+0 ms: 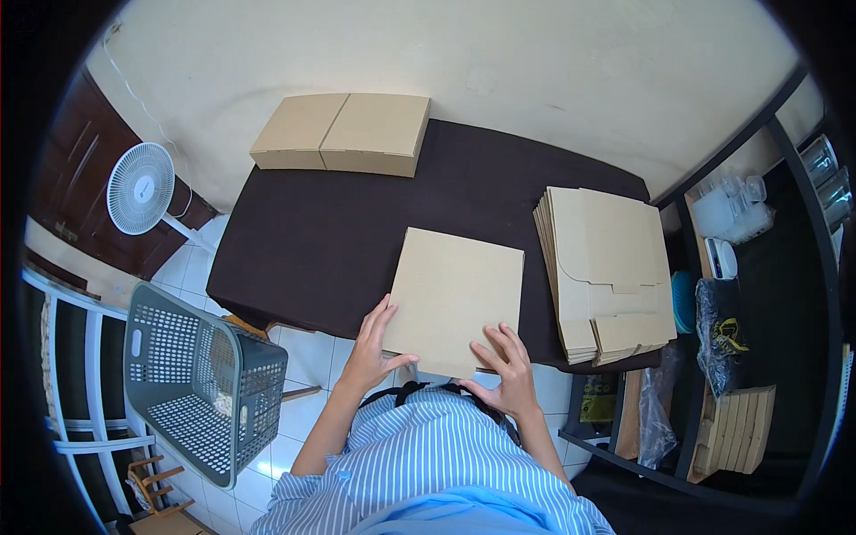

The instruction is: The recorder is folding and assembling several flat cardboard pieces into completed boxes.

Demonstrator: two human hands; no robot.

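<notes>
A closed, flat brown cardboard box point(456, 294) lies at the near edge of the dark-covered table, slightly turned. Its lid is down, and its near edge faces my body. My left hand point(367, 352) holds the near left corner, fingers along the left side and thumb at the front edge. At the near right corner, my right hand point(506, 366) has its fingers on the lid and its thumb by the front edge. To the right lies a stack of flat, unfolded cardboard box blanks point(615, 241), with cut flaps and slots showing.
Two closed cardboard boxes point(374, 129) sit side by side at the table's point(294, 250) far left. A grey plastic basket point(183, 419) and a white fan point(143, 187) stand left. A dark shelf rack point(713, 169) with plastic-wrapped items stands right, close to the table.
</notes>
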